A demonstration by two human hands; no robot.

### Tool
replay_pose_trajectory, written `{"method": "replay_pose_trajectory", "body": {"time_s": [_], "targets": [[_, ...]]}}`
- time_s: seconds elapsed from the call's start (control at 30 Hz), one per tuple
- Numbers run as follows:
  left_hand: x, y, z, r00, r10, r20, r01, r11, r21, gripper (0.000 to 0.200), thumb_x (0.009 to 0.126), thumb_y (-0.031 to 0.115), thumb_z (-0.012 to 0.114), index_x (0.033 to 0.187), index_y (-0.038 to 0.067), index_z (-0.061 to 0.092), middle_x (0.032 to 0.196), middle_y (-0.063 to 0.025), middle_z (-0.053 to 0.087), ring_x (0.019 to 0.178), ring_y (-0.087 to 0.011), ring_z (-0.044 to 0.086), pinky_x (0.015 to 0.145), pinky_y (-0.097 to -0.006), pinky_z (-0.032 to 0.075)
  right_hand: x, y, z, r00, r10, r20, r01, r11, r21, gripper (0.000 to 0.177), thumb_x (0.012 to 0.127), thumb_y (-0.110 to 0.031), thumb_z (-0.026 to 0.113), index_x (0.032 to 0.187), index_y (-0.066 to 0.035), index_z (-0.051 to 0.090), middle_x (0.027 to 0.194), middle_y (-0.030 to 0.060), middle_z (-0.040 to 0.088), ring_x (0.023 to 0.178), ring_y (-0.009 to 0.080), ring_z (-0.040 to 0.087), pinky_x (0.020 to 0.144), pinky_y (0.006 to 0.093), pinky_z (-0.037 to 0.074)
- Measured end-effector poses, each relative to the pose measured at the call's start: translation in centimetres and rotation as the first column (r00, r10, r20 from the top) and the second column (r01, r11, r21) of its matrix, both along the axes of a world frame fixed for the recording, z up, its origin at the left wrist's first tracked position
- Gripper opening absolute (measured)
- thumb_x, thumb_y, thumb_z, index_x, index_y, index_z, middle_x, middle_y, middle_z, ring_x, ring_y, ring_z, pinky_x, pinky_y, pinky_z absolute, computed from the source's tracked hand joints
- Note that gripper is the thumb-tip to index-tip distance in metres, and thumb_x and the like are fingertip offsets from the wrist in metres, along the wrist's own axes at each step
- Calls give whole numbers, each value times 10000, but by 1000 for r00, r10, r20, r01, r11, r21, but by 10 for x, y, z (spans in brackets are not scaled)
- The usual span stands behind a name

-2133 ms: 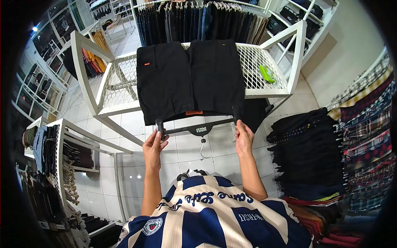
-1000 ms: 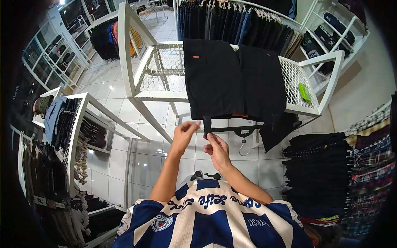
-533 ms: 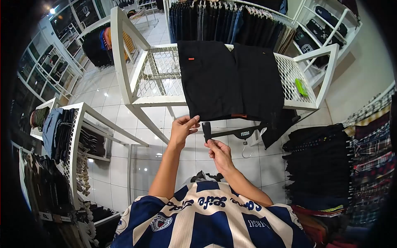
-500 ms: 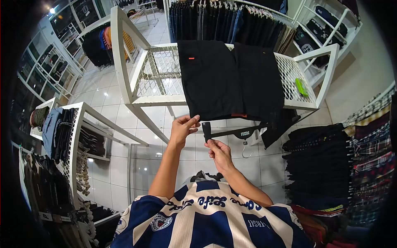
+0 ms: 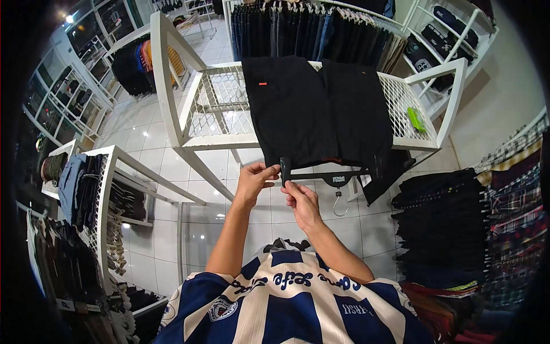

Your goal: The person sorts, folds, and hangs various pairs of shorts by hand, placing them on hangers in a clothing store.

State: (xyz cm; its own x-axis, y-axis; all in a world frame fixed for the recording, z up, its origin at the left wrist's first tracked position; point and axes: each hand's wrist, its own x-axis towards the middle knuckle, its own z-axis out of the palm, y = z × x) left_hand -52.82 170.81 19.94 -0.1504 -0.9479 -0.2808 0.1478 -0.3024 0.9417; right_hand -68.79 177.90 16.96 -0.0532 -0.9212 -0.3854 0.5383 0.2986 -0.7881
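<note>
A pair of black trousers (image 5: pixel 292 114) with a small red tab lies across a white mesh-topped rack (image 5: pixel 220 109), its waist edge toward me. Along that edge runs a black clip hanger (image 5: pixel 337 179), its metal hook pointing down at me. My left hand (image 5: pixel 255 180) pinches the corner of the trousers. With thumb and fingers, my right hand (image 5: pixel 302 203) grips the lower end of the hanger's left clip, which overlaps the cloth corner. The right clip (image 5: pixel 376 166) sits at the other end of the waist edge. Whether the left clip's jaws are closed is not visible.
A bright green object (image 5: pixel 416 120) rests on the rack's right side. Hanging jeans (image 5: pixel 286 34) stand behind. Dark stacked clothes (image 5: pixel 438 229) and checked shirts (image 5: pixel 515 212) are to my right; a smaller white rack (image 5: pixel 106 200) with folded clothes stands left.
My right hand has brought the hanger's left clip up and slightly left onto the trousers' corner. My left hand stays at that corner, a little lower.
</note>
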Motion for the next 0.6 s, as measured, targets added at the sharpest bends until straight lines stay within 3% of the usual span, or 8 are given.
{"method": "replay_pose_trajectory", "body": {"time_s": [0.13, 0.23, 0.3, 0.33, 0.43, 0.53, 0.6], "targets": [[-1, 4, 3, 999, -35, -9, 35, 996, 79, 171, 941, 254, 789, 898, 100, 729, 824, -3, 737, 805, -109, 710, 696, -293, 551, -2, -5, 4, 1000, -4, 23, 3, 1000, 6, 228, 973, -263, 770, 1047, -52, 727, 931, 32, 732, 679, 26, 568, 653, 188, 476], [-1, 6, 0, 993, -78, -89, 90, 985, 148, 190, 962, 282, 760, 936, 96, 725, 838, 10, 724, 809, -102, 698, 720, -288, 553, -7, -4, -5, 992, 25, 120, -24, 1000, -6, 303, 955, -291, 791, 1096, -30, 730, 924, 18, 730, 718, 56, 618, 665, 203, 518], [-7, 10, -1, 991, -82, -110, 97, 986, 136, 199, 967, 291, 751, 967, 94, 723, 854, 13, 718, 825, -99, 695, 732, -292, 553, -9, 3, -7, 994, 44, 99, -40, 998, -49, 383, 973, -332, 767, 1196, -30, 688, 1077, 51, 712, 868, 104, 653, 786, 266, 548], [-11, 13, -2, 988, -85, -130, 101, 987, 125, 212, 972, 301, 742, 997, 91, 720, 870, 17, 712, 840, -96, 691, 744, -295, 553, -8, 6, -6, 994, 33, 100, -29, 998, -49, 383, 973, -332, 767, 1196, -30, 688, 1077, 51, 712, 868, 104, 653, 786, 266, 548], [-19, 15, -1, 995, -87, -48, 91, 992, 93, 218, 978, 290, 726, 1048, 85, 704, 921, -1, 711, 897, -108, 689, 758, -311, 561, -8, 10, -9, 985, -101, 136, 112, 991, -74, 577, 1032, -437, 653, 1395, -11, 511, 1396, 128, 553, 1231, 246, 565, 1049, 426, 475], [-16, 13, -8, 995, -104, 1, 103, 994, 42, 213, 986, 274, 710, 1073, 80, 692, 996, -21, 710, 945, -132, 687, 799, -327, 563, -25, 13, -6, 961, -171, 216, 180, 983, -26, 668, 1035, -478, 627, 1481, -26, 421, 1459, 152, 508, 1291, 255, 550, 1108, 433, 441], [-19, 10, -18, 998, -59, -10, 59, 998, -11, 209, 994, 271, 699, 1078, 81, 686, 1013, -25, 708, 934, -131, 686, 808, -314, 561, -42, 28, 10, 977, -153, 147, 153, 988, 17, 636, 1044, -466, 613, 1472, -15, 478, 1435, 168, 561, 1261, 258, 600, 1068, 414, 490]]}}
